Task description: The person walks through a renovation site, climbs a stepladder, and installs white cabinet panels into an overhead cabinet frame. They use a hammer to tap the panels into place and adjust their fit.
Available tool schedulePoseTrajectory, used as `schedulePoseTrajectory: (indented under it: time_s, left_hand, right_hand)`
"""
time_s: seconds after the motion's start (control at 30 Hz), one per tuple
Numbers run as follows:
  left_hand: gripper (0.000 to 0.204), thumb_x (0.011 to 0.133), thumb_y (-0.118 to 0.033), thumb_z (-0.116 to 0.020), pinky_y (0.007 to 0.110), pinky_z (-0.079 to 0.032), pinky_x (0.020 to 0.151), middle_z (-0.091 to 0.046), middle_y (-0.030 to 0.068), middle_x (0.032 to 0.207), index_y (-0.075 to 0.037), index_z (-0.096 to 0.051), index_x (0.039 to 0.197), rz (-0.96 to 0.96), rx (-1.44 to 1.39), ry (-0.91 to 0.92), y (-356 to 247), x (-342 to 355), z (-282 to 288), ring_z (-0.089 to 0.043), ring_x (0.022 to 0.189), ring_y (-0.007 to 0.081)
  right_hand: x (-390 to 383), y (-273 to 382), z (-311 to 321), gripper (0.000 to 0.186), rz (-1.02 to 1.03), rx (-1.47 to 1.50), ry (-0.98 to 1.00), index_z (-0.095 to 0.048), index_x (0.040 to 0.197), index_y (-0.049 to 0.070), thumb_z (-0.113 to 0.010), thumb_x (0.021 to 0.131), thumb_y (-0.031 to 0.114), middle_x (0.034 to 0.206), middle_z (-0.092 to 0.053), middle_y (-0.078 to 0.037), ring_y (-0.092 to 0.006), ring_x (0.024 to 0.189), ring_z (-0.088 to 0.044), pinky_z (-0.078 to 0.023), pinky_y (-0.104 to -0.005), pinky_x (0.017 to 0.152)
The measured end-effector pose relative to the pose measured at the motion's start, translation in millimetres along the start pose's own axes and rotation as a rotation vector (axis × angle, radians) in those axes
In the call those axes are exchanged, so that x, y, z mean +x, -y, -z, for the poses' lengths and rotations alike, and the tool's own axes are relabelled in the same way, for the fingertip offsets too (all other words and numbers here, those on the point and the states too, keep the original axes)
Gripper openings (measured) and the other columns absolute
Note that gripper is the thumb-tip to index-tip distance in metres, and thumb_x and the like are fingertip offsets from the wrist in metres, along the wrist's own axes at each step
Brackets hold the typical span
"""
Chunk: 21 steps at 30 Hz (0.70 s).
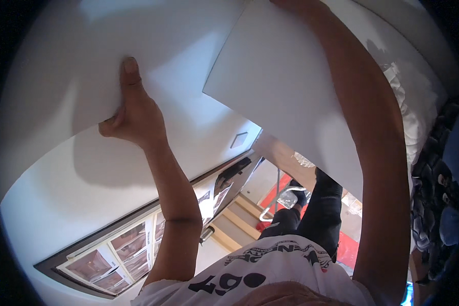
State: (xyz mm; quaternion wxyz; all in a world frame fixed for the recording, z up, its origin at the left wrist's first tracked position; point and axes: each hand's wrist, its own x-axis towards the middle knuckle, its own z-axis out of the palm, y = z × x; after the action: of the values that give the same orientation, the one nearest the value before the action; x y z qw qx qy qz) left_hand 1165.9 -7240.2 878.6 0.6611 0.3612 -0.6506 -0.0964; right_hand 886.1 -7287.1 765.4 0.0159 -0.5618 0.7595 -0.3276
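plainly, left fingers clasp the white panel edgewise.

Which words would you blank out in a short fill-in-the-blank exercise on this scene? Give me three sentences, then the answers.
1. The left hand grips the edge of a large white panel, its one upright digit, the ____, lying on the panel's face.
2. The right hand, by a second panel, is partly cut off at the picture's ____ edge.
3. The person's shirt, printed with dark lettering, is mainly ____.

Missing words: thumb; top; white.
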Motion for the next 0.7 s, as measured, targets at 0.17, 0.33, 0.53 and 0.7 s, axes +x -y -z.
schedulePoseTrajectory:
  time_s: [0.17, 0.33, 0.53, 0.7]
  left_hand:
    - [0.018, 0.077, -0.007, -0.081, 0.026, -0.055, 0.071, -0.071, 0.0078, 0.088, 0.006, -0.07, 0.086, -0.066, 0.077, -0.003, -2.2, -2.4, -6.5, -0.064, 0.077, 0.0119]
    - [0.023, 0.077, -0.01, -0.082, 0.027, -0.055, 0.07, -0.071, 0.0092, 0.088, 0.006, -0.07, 0.086, -0.07, 0.077, -0.013, 2.2, -3.0, -1.8, -0.065, 0.074, 0.0131]
    - [0.03, 0.076, -0.011, -0.083, 0.028, -0.058, 0.072, -0.069, 0.0124, 0.093, 0.008, -0.067, 0.092, 0.079, 0.097, -0.042, -14.8, -5.3, -10.4, -0.064, 0.076, 0.0164]
    - [0.022, 0.077, -0.007, -0.081, 0.028, -0.057, 0.07, -0.07, 0.0108, 0.089, 0.007, -0.068, 0.088, 0.107, 0.019, -0.062, -3.6, -5.1, -8.8, -0.064, 0.074, 0.0157]
  right_hand:
    - [18.5, -33.9, -10.7, 0.033, 0.063, 0.119, -0.225, -0.061, 0.108, 0.001, -0.052, 0.077, -0.006, 0.102, -0.066, -0.017, -0.0314, 0.097, -0.063, -0.049, -0.0453, 0.082]
    - [4.0, -13.6, 21.9, 0.032, -0.248, 0.618, -0.073, -0.061, 0.11, -0.003, -0.05, 0.08, -0.007, 0.093, -0.067, -0.018, -0.026, 0.07, -0.067, -0.056, -0.0357, 0.06]
    - [6.7, -26.0, 13.7, 0.036, -0.37, 0.636, -0.099, -0.058, 0.118, -0.003, -0.046, 0.084, -0.006, 0.096, -0.066, -0.02, -0.0242, 0.065, -0.066, -0.057, -0.0353, 0.052]
    - [16.5, -3.9, 13.7, 0.04, -0.482, 0.916, 0.106, -0.054, 0.123, -0.003, -0.042, 0.086, -0.007, 0.106, -0.064, -0.019, -0.0236, 0.064, -0.065, -0.059, -0.0356, 0.053]
